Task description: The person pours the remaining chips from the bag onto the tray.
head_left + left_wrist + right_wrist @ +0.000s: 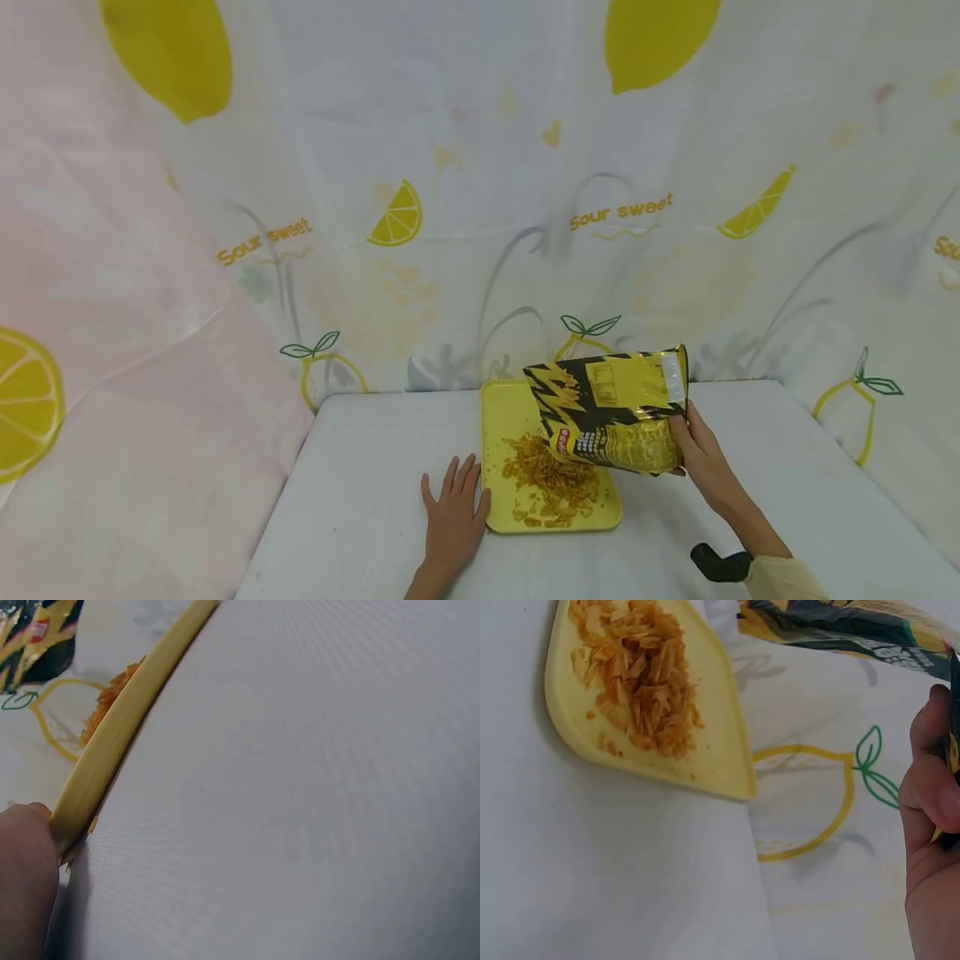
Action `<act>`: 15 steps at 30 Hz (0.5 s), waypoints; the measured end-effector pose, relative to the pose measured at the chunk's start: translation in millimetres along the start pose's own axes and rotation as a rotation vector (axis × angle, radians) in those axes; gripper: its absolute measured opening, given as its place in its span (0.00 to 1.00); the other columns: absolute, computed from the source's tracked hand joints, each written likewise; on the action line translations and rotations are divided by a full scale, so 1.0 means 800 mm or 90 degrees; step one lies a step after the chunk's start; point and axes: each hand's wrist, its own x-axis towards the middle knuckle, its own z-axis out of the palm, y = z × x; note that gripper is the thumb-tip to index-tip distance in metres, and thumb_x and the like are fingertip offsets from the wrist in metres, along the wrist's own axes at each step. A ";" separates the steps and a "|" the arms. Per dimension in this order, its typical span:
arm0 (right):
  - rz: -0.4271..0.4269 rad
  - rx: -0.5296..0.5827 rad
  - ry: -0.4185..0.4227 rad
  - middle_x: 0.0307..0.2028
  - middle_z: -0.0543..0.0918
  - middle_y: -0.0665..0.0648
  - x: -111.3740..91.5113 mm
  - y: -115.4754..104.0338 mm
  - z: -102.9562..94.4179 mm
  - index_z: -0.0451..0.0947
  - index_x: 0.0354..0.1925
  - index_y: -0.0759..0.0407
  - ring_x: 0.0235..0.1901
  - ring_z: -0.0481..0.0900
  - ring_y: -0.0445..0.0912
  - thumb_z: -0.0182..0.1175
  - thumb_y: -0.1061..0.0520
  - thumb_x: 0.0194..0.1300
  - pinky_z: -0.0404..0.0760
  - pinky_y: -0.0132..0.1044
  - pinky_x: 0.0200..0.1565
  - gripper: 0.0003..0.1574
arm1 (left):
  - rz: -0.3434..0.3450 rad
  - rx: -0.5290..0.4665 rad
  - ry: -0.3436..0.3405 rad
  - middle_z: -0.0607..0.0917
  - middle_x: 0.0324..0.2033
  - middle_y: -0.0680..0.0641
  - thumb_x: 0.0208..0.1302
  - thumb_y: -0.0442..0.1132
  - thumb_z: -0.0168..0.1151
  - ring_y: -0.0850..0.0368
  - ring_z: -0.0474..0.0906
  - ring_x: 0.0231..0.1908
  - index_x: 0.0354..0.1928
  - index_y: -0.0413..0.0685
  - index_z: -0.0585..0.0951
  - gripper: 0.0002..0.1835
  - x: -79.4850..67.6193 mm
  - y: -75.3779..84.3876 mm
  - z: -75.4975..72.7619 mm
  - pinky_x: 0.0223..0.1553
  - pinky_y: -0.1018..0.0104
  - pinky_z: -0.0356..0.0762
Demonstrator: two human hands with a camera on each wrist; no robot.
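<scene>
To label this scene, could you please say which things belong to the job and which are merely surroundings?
Job in hand:
snack bag, in right hand
snack pieces on yellow tray
left hand, touching tray

Surroundings:
white table
lemon-print backdrop
dark object by right wrist

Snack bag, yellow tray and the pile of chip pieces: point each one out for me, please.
Snack bag [611, 407]: head view, middle of its printed yellow-and-black side.
Yellow tray [510, 408]: head view, bare floor at its far left.
Pile of chip pieces [649, 682]: right wrist view, middle of the pile.

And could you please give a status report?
Right fingers grip snack bag above tray. Left fingers at tray's edge. Snack pieces on tray; no obstruction visible.
</scene>
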 end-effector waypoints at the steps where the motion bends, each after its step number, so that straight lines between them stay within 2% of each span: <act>1: -0.005 0.018 0.002 0.34 0.72 0.45 0.000 -0.001 0.000 0.51 0.73 0.34 0.19 0.67 0.43 0.31 0.45 0.85 0.71 0.41 0.19 0.23 | -0.003 -0.001 -0.006 0.76 0.72 0.50 0.77 0.53 0.52 0.45 0.66 0.76 0.68 0.51 0.77 0.25 0.000 0.000 0.000 0.72 0.24 0.46; 5: 0.027 0.001 0.014 0.39 0.74 0.46 0.003 -0.005 0.001 0.46 0.79 0.44 0.24 0.72 0.38 0.31 0.43 0.85 0.77 0.39 0.23 0.31 | -0.008 -0.006 -0.013 0.75 0.73 0.50 0.77 0.53 0.52 0.45 0.66 0.76 0.69 0.51 0.76 0.25 0.001 0.001 0.001 0.72 0.25 0.45; 7: 0.036 -0.019 0.015 0.40 0.73 0.47 0.004 -0.005 0.002 0.47 0.79 0.48 0.28 0.75 0.37 0.32 0.43 0.85 0.79 0.37 0.25 0.31 | -0.008 -0.007 -0.014 0.75 0.73 0.50 0.77 0.53 0.52 0.45 0.66 0.76 0.69 0.51 0.76 0.25 0.000 0.001 0.001 0.72 0.25 0.46; 9: 0.032 -0.035 0.016 0.40 0.73 0.45 0.003 -0.004 0.002 0.49 0.77 0.46 0.29 0.76 0.36 0.33 0.44 0.85 0.80 0.36 0.26 0.29 | -0.009 -0.010 -0.014 0.75 0.72 0.50 0.77 0.53 0.52 0.45 0.66 0.76 0.69 0.51 0.76 0.25 -0.001 0.001 0.001 0.72 0.25 0.46; 12: 0.020 -0.001 0.018 0.35 0.71 0.46 0.002 -0.001 0.004 0.53 0.72 0.40 0.23 0.70 0.41 0.33 0.44 0.85 0.73 0.38 0.21 0.23 | -0.010 -0.010 -0.019 0.75 0.73 0.51 0.77 0.53 0.52 0.46 0.65 0.76 0.69 0.51 0.76 0.25 -0.002 0.001 0.002 0.72 0.25 0.45; 14: 0.046 0.019 0.009 0.33 0.71 0.46 0.004 0.003 0.005 0.53 0.71 0.36 0.21 0.68 0.41 0.33 0.41 0.85 0.72 0.38 0.21 0.22 | -0.011 -0.009 -0.019 0.74 0.73 0.51 0.77 0.53 0.52 0.46 0.65 0.77 0.69 0.51 0.76 0.26 -0.001 0.000 0.002 0.73 0.25 0.44; 15: 0.068 0.025 0.005 0.33 0.71 0.47 0.004 0.006 0.006 0.53 0.71 0.39 0.20 0.67 0.41 0.33 0.40 0.84 0.72 0.38 0.21 0.23 | -0.010 -0.009 -0.018 0.74 0.73 0.51 0.77 0.53 0.52 0.45 0.65 0.77 0.70 0.51 0.76 0.26 -0.001 0.000 0.002 0.73 0.25 0.44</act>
